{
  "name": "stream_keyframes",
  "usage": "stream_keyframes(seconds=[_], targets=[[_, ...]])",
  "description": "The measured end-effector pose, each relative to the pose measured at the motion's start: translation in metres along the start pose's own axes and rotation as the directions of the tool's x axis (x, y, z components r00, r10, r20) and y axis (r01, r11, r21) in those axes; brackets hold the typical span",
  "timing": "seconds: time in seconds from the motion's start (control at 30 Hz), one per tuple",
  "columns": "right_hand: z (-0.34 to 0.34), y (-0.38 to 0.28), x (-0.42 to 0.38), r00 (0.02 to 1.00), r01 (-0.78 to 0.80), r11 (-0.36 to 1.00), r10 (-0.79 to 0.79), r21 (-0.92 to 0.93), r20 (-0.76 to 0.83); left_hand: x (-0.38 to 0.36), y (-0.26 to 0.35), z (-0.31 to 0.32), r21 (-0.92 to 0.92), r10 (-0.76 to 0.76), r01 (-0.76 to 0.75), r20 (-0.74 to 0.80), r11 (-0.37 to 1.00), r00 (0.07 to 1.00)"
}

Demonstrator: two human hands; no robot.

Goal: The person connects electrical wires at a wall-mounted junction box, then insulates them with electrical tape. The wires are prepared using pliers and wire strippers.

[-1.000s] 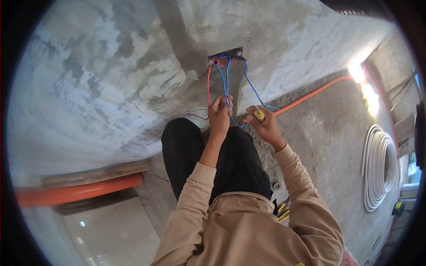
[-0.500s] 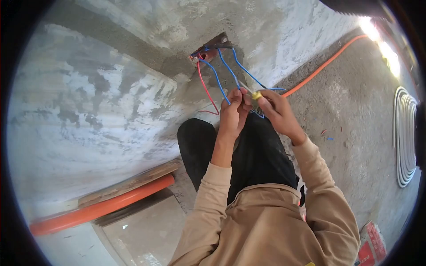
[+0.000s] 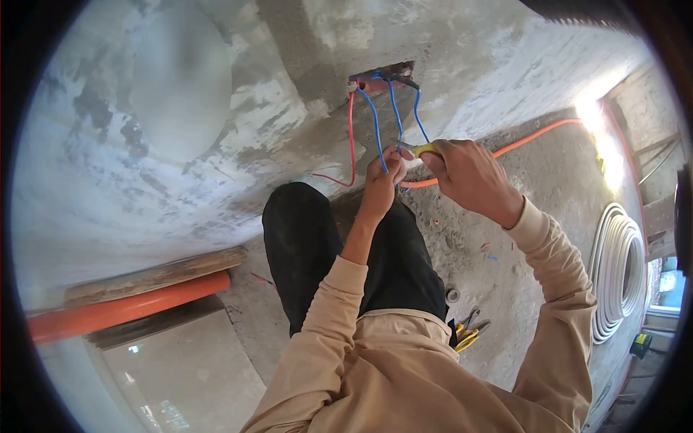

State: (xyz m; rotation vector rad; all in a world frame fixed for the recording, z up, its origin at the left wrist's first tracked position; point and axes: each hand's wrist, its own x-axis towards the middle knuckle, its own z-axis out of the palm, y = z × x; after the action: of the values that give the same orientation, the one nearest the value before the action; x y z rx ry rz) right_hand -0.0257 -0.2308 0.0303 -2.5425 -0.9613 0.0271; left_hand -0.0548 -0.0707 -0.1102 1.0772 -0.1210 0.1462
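Note:
Blue wires and a red wire (image 3: 351,137) hang out of a recessed box (image 3: 382,78) in the plastered wall. My left hand (image 3: 380,189) pinches the middle blue wire (image 3: 395,115) near its lower end. The left-most blue wire (image 3: 376,130) hangs across the back of that hand. My right hand (image 3: 473,177) is closed round a yellow-handled tool (image 3: 426,149) with a thin metal blade, which lies at the pinched wire just above my left fingertips. Another blue wire (image 3: 420,119) runs down behind my right hand.
An orange conduit (image 3: 538,134) runs along the floor by the wall. At the right lies a coil of white pipe (image 3: 619,274). Yellow-handled pliers (image 3: 468,338) lie beside my leg. A thick orange pipe (image 3: 137,307) and a wooden board (image 3: 155,276) are at the left.
The camera view has shifted, bringing the pliers into sight. My right hand has turned over the tool, its back now facing up, while my left hand still pinches the wire.

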Motion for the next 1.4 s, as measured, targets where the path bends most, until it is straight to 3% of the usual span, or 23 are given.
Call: stream_keyframes(seconds=[0.13, 0.33, 0.43, 0.53, 0.63, 0.83, 0.93, 1.03, 1.13, 1.4], targets=[[0.005, -0.007, 0.016, 0.997, -0.004, 0.993, 0.012, -0.119, 0.070, -0.002, 0.001, -0.001, 0.080, 0.030, -0.027, -0.031, 0.996, 0.999], [-0.006, -0.028, 0.028, 0.962, -0.109, 0.968, 0.159, -0.226, 0.220, -0.001, -0.010, 0.008, 0.115, 0.009, 0.003, -0.103, 0.993, 0.995], [-0.001, -0.025, 0.031, 0.965, -0.089, 0.969, 0.142, -0.231, 0.220, -0.002, -0.016, 0.008, 0.022, 0.086, -0.084, -0.104, 0.996, 0.991], [0.001, -0.026, 0.036, 0.977, -0.070, 0.975, 0.110, -0.213, 0.184, -0.005, 0.001, 0.007, 0.176, 0.109, -0.089, -0.103, 0.980, 0.989], [0.000, -0.031, 0.040, 0.969, -0.046, 0.972, 0.099, -0.230, 0.225, -0.006, 0.018, 0.007, 0.268, -0.030, 0.058, -0.108, 0.962, 0.994], [0.003, -0.042, 0.038, 0.985, -0.007, 0.961, 0.055, -0.277, 0.164, -0.004, 0.006, 0.008, 0.243, 0.031, 0.005, -0.144, 0.970, 0.989], [-0.005, -0.070, 0.038, 0.967, 0.040, 0.881, 0.085, -0.471, 0.242, -0.004, 0.003, 0.006, 0.306, 0.013, 0.019, -0.103, 0.952, 0.995], [-0.002, -0.072, 0.034, 0.966, -0.038, 0.827, 0.173, -0.561, 0.190, -0.003, 0.000, 0.008, 0.348, 0.038, 0.016, -0.147, 0.937, 0.988], [0.000, -0.075, 0.030, 0.984, 0.017, 0.763, 0.102, -0.647, 0.145, 0.000, -0.008, 0.013, 0.293, 0.143, -0.085, -0.182, 0.952, 0.973], [0.001, -0.078, 0.031, 0.967, -0.035, 0.720, 0.199, -0.693, 0.158, 0.003, -0.016, 0.013, 0.260, 0.137, -0.068, -0.256, 0.963, 0.957]])
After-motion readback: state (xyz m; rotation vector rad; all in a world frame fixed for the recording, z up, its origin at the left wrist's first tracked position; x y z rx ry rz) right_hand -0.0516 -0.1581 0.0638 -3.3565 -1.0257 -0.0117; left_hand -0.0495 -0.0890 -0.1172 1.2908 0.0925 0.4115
